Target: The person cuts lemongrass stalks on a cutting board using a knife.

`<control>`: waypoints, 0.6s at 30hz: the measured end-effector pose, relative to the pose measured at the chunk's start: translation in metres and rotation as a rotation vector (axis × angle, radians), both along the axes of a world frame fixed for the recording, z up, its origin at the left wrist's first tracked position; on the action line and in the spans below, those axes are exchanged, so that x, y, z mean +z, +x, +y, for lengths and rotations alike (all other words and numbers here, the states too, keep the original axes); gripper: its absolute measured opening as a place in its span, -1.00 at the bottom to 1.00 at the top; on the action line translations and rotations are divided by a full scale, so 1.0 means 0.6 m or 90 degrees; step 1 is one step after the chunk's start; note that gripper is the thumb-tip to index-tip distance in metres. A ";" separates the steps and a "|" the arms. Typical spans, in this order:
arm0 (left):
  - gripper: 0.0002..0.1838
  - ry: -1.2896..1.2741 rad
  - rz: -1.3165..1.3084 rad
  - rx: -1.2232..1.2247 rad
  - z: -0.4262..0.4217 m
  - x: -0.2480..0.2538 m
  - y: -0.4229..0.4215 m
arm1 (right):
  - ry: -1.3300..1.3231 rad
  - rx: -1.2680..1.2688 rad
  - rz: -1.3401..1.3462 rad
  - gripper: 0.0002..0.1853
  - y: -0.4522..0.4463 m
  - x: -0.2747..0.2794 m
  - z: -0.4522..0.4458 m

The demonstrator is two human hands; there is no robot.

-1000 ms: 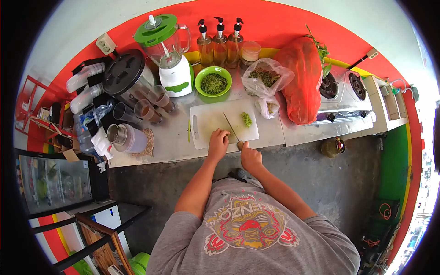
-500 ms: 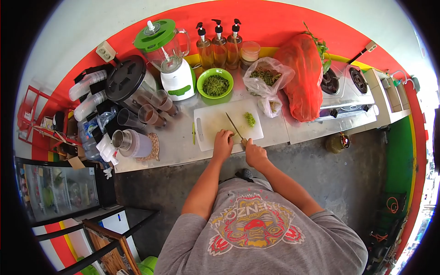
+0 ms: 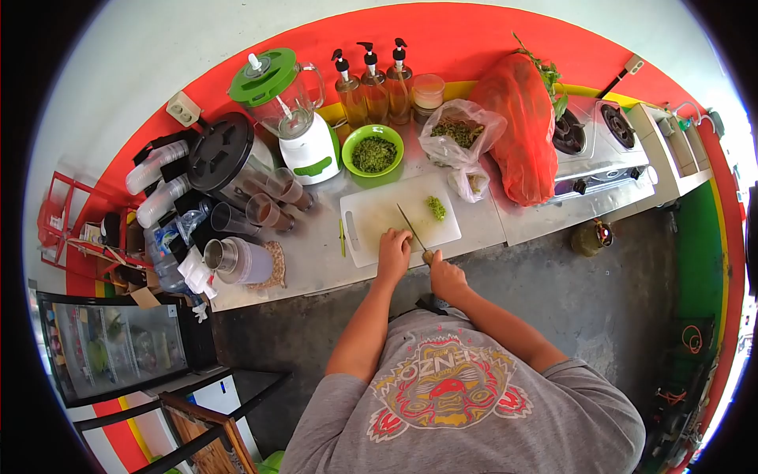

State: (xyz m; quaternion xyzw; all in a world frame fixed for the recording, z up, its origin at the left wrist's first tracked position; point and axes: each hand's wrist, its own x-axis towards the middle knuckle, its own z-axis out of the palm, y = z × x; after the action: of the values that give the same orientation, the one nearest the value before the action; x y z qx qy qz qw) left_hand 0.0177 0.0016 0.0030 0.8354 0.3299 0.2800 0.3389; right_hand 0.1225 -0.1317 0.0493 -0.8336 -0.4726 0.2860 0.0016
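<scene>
My right hand [image 3: 448,278] is closed around the handle of a knife [image 3: 412,226]. Its blade slants up and to the left over a white cutting board [image 3: 365,207]. Beside the blade, my left hand [image 3: 394,252] rests on the board's near edge with fingers bent together; whatever lies under the fingertips is too small to make out. A little pile of chopped green pieces [image 3: 436,208] sits on the right part of the board. One thin green stalk or bean [image 3: 343,238] lies on the counter just left of the board.
Behind the board stand a green bowl [image 3: 374,171] of chopped greens, a blender [image 3: 306,150] and pump bottles [image 3: 374,87]. Plastic bags [image 3: 458,138], a red bag [image 3: 517,134] and a gas stove [image 3: 604,150] are rightward. Cups [image 3: 272,215] and a steel-topped jug [image 3: 241,261] stand left.
The whole view has shifted slightly, with the counter lower and to the right. My right hand and the knife have drawn a little closer to me; my left hand stays at the board's edge.
</scene>
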 end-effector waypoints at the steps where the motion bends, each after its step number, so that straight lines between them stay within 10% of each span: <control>1: -0.81 -0.007 0.003 0.004 -0.001 0.002 0.000 | -0.001 0.001 -0.003 -0.52 0.004 -0.007 0.003; 18: -0.85 0.005 -0.025 0.010 0.004 -0.008 0.000 | 0.024 0.004 0.024 -0.58 0.021 0.004 0.024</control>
State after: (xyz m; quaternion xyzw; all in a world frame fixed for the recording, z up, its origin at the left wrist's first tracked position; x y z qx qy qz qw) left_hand 0.0175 0.0038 -0.0018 0.8285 0.3284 0.3001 0.3401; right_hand 0.1349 -0.1173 0.0516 -0.8262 -0.4806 0.2929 0.0254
